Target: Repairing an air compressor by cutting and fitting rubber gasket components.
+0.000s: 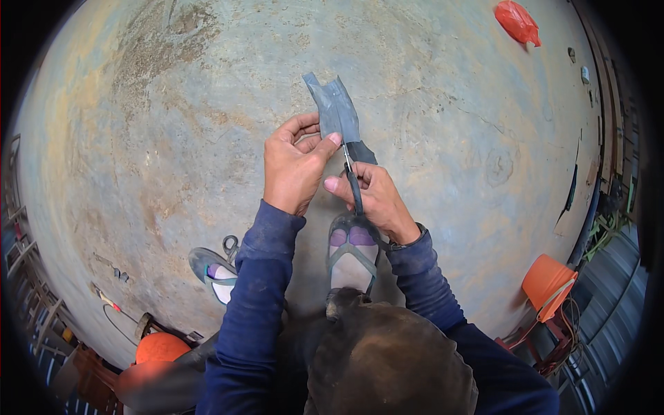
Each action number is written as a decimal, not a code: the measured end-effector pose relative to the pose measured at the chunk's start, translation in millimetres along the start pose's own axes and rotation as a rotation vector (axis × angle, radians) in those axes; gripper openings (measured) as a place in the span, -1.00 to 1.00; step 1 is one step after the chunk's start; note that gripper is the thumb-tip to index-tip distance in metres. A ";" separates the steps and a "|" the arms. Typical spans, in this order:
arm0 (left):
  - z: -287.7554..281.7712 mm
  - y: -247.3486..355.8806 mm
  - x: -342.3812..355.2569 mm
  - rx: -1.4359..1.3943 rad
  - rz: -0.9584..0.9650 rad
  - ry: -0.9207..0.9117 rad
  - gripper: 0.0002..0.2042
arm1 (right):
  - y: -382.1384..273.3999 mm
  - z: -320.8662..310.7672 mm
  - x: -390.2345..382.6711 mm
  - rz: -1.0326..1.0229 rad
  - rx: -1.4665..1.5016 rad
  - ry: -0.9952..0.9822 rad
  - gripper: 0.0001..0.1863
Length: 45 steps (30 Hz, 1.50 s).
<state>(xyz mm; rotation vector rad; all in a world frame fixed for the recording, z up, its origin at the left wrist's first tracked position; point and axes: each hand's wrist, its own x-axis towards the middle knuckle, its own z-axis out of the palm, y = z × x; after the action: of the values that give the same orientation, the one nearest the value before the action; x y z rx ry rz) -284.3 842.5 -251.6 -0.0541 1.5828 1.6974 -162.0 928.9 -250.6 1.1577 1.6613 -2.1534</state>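
Observation:
My left hand [294, 162] pinches a flat, grey, rubber-like strip [337, 107] between thumb and fingers. The strip's far end is notched, with two uneven tips. Black-handled scissors [355, 190] are in my right hand [377, 197], its fingers closed about the handles. Their metal blades meet the strip's near edge, just beside my left thumb; how far they are parted is too small to tell. A darker flap [361, 152] of similar material hangs to the right of the blades, above my right fingers.
Below my hands are my sandalled feet [353, 259] on the stained concrete floor [187, 159]. A black looped handle [230, 244] lies by the left sandal. An orange bucket [546, 283] stands at right, a rounded orange object [160, 348] at lower left, a red plastic bag [517, 22] far right.

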 end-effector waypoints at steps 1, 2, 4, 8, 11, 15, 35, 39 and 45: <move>-0.9 1.3 -0.6 -0.008 -0.002 -0.007 -0.57 | 0.8 -0.8 0.6 0.008 -0.002 -0.014 -0.49; -1.0 2.8 -1.1 -0.018 -0.005 -0.015 -0.57 | 1.7 -2.5 1.2 0.016 -0.005 -0.027 -0.49; -0.6 2.6 -1.6 -0.028 -0.008 -0.023 -0.57 | 4.1 -4.8 2.7 0.025 -0.008 -0.038 -0.48; -0.3 -0.3 -1.7 0.011 -0.022 -0.050 -0.54 | 8.0 -7.8 5.8 -0.035 0.028 -0.055 -0.48; -2.4 3.8 -1.6 0.023 -0.034 -0.064 -0.50 | 3.2 -10.0 6.0 -0.009 -0.070 -0.124 -0.47; -4.5 6.3 0.4 0.035 0.004 -0.062 -0.47 | 4.5 -14.0 6.3 0.052 -0.100 -0.159 -0.45; -24.9 3.5 10.5 -0.042 -0.112 -0.042 -0.43 | 21.1 -22.2 -3.2 -0.012 -0.436 -0.011 -0.51; -32.0 15.4 15.3 -0.085 -0.074 -0.020 -0.47 | 23.4 -61.3 0.2 -0.164 -0.281 0.184 -0.44; -31.3 1.1 17.2 -0.051 -0.122 -0.076 -0.59 | -0.7 -105.3 15.0 0.212 -0.999 0.573 -0.46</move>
<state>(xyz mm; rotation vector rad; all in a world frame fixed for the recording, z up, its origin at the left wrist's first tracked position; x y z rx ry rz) -311.4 824.5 -266.6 -0.1084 1.4519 1.6260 -123.9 1026.8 -267.4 1.5053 2.2420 -0.6374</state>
